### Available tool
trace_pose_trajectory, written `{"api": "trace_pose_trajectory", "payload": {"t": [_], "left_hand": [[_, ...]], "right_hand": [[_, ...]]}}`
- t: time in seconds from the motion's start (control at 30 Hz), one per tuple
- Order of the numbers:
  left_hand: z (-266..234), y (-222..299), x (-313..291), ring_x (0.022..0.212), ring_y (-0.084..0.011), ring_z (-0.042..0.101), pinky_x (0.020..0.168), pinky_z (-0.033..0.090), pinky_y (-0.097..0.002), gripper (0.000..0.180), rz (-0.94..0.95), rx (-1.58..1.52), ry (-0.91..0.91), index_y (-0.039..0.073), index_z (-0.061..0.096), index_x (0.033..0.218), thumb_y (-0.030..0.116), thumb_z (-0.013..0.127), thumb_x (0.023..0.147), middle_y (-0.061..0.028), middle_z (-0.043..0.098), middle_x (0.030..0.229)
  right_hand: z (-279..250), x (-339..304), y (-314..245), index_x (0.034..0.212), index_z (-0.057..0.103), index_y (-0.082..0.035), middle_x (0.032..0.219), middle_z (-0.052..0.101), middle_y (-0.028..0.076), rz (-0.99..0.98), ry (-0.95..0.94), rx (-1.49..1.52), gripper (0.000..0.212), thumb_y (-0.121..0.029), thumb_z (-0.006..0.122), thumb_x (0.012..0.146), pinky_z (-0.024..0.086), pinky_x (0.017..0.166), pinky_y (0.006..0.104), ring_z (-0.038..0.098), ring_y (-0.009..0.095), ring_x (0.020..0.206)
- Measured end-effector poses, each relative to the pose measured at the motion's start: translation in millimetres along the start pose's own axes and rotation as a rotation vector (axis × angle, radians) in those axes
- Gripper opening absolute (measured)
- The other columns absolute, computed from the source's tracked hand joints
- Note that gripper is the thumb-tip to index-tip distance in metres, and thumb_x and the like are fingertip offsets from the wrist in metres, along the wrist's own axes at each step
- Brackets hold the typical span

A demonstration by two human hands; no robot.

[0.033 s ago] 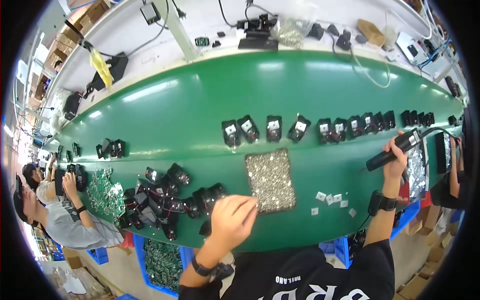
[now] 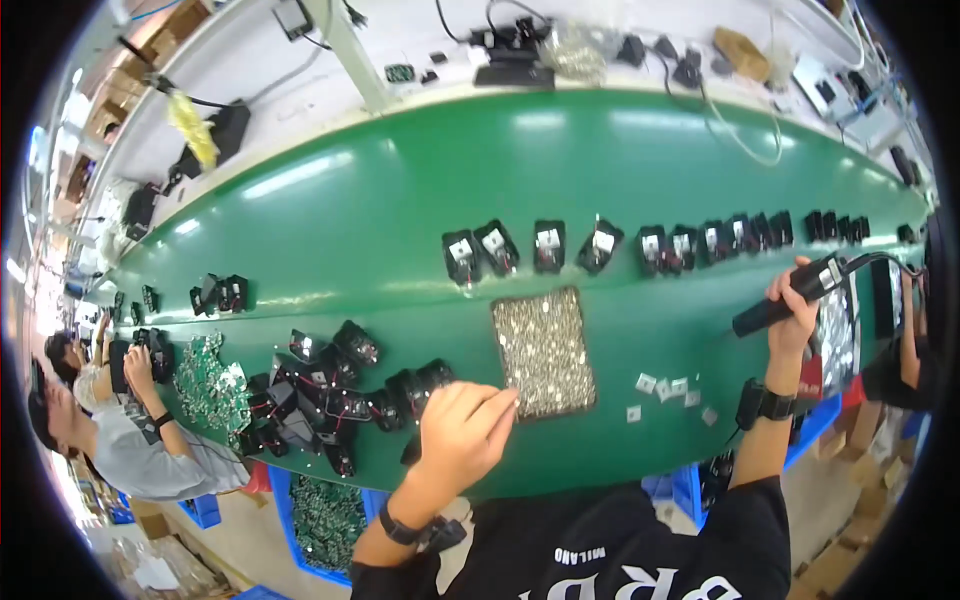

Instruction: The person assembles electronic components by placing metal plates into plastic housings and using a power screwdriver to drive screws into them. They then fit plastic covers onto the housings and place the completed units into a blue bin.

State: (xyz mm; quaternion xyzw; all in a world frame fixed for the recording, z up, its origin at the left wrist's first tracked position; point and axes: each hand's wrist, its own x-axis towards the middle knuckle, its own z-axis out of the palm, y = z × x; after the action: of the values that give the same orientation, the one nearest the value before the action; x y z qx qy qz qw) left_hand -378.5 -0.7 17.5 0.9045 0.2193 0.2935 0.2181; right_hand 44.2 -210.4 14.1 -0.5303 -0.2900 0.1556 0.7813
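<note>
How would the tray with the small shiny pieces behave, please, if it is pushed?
The tray would probably slide rather than tip, since it looks low and wide on the glossy table. It may feel heavy for its size, because the crowded pieces look metallic. Some might spill if it is jolted, as they seem loose.

Beyond your left fingers (image 2: pixel 492 412), the glossy green tabletop (image 2: pixel 400 200) reflects light streaks (image 2: pixel 298 175); farther off stands a white post (image 2: pixel 355 52).
</note>
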Motion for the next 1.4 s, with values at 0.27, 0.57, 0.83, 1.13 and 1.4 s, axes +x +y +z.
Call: {"api": "trace_pose_trajectory", "payload": {"t": [0.27, 0.57, 0.83, 1.13, 1.4], "left_hand": [[15, -13, 40, 0.080, -0.0205, 0.054, 0.067, 0.041, -0.0340, 0.018, 0.116, 0.249, -0.359, 0.011, 0.067, 0.095, 0.017, 0.072, 0.079, -0.0011, 0.055, 0.087], [24, -18, 33, 0.071, -0.0205, 0.063, 0.063, 0.052, -0.0328, 0.008, -0.068, -0.094, -0.253, 0.005, 0.063, 0.088, 0.004, 0.069, 0.083, -0.0067, 0.063, 0.085], [28, -3, 28, 0.069, -0.0121, 0.061, 0.063, 0.051, -0.0256, 0.011, -0.847, -1.220, 0.139, 0.000, 0.064, 0.099, 0.000, 0.066, 0.088, -0.0065, 0.069, 0.088], [27, -12, 31, 0.088, -0.0217, 0.055, 0.075, 0.039, -0.0347, 0.022, 0.027, 0.209, -0.264, 0.013, 0.069, 0.091, 0.017, 0.079, 0.072, -0.0013, 0.060, 0.089], [22, 0, 33, 0.063, -0.0220, 0.059, 0.056, 0.047, -0.0336, 0.008, -0.286, -0.502, 0.046, 0.003, 0.064, 0.082, 0.001, 0.070, 0.077, -0.0085, 0.062, 0.085]], "right_hand": [[125, -63, -39, 0.115, 0.047, -0.005, 0.076, 0.050, 0.004, -0.253, -0.259, -0.011, 0.045, -0.010, 0.070, 0.077, 0.039, 0.062, 0.0305, 0.049, 0.015, 0.064], [201, -71, -67, 0.106, 0.050, -0.011, 0.075, 0.064, 0.004, -0.335, -0.609, 0.132, 0.046, -0.001, 0.075, 0.069, 0.053, 0.063, 0.0338, 0.064, 0.020, 0.062], [237, -76, -61, 0.112, 0.049, -0.013, 0.076, 0.065, 0.003, -0.311, -0.606, 0.386, 0.047, 0.000, 0.075, 0.074, 0.054, 0.063, 0.0308, 0.064, 0.018, 0.061], [227, -84, -47, 0.113, 0.048, -0.011, 0.078, 0.064, 0.005, -0.259, -0.610, 0.326, 0.050, 0.000, 0.075, 0.073, 0.054, 0.064, 0.0337, 0.065, 0.020, 0.064], [231, -87, -45, 0.105, 0.051, -0.012, 0.070, 0.064, 0.000, -0.273, -0.461, 0.366, 0.044, -0.003, 0.077, 0.071, 0.052, 0.059, 0.0266, 0.061, 0.013, 0.056]]}}
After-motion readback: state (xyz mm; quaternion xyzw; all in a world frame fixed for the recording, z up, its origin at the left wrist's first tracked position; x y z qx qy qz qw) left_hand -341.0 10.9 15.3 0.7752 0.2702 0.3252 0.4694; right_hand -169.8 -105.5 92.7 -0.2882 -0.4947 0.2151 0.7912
